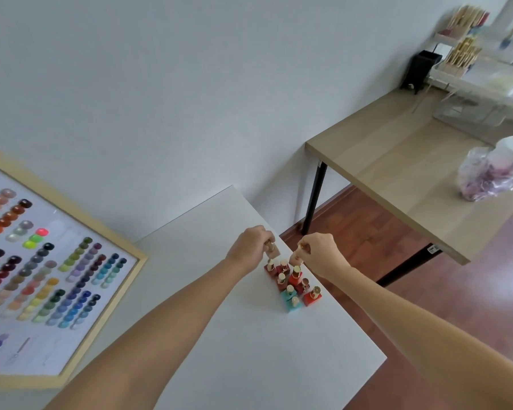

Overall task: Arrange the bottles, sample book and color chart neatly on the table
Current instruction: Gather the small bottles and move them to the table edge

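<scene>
1. Nearest my camera are two bare forearms reaching forward over the white table (225,350); I see both hands meeting near its far right corner.
2. At far left, I see the colour chart (51,279), a pale wood-framed board with rows of glossy colour swatches, lying tilted at the table's left side, well apart from the bottles.
3. I see the left hand (249,247) with its fingers closed on the gold cap of a pinkish-beige bottle (271,253), held tilted just above the far end of the cluster.
4. Just below and between the hands stands the cluster of small square nail polish bottles (293,284) with gold caps, packed close together in short rows by the table's right edge: mostly red, with two teal bottles (290,298) at the near end.
5. I see the right hand (320,254) pinching another gold-capped bottle (297,257) by its top, fingers clamped together on it; its body colour I cannot tell.
6. To the right, across a gap of reddish wood floor, I see a light wooden table (397,173) carrying a crumpled plastic bag (489,176), with blurred clear organisers beyond.
7. I cannot find the sample book in this view.
</scene>
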A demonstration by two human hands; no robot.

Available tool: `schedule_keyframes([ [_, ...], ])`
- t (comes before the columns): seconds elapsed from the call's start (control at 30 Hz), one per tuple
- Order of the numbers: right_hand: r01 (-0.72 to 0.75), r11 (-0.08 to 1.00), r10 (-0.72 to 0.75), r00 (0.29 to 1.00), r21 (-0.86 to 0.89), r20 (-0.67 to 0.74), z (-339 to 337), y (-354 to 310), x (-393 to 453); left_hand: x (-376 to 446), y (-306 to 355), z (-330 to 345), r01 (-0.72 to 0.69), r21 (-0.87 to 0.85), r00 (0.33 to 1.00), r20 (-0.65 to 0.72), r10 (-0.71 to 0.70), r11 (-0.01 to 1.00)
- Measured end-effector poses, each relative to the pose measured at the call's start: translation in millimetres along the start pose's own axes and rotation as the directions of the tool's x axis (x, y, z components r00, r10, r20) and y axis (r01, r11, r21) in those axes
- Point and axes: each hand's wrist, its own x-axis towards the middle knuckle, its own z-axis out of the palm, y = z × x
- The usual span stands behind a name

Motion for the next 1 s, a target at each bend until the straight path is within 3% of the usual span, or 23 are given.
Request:
schedule_keyframes([
  [0.27, -0.015, 0.999, 0.016, 0.999, -0.029, 0.040, 12, 4, 8, 12, 5, 13, -0.028, 0.082, 0.991, 0.135, 0.017, 0.996],
  [0.53, 0.016, 0.998, -0.012, 0.997, -0.056, 0.080, 11, 4, 9, 10, 11, 14, -0.032, 0.107, 0.988, 0.153, 0.015, 0.994],
  [0.73, 0.074, 0.996, -0.072, 0.997, -0.042, 0.035, 0, 0, 0, -11, 14, 0, 0.002, 0.106, 0.995, 0.104, -0.013, 0.994],
  [1.0, 0.267, 0.961, -0.270, 0.963, -0.072, -0.023, -26, -26, -22, -80, 6, -47, 0.109, 0.092, 0.993, 0.044, -0.113, 0.990],
])
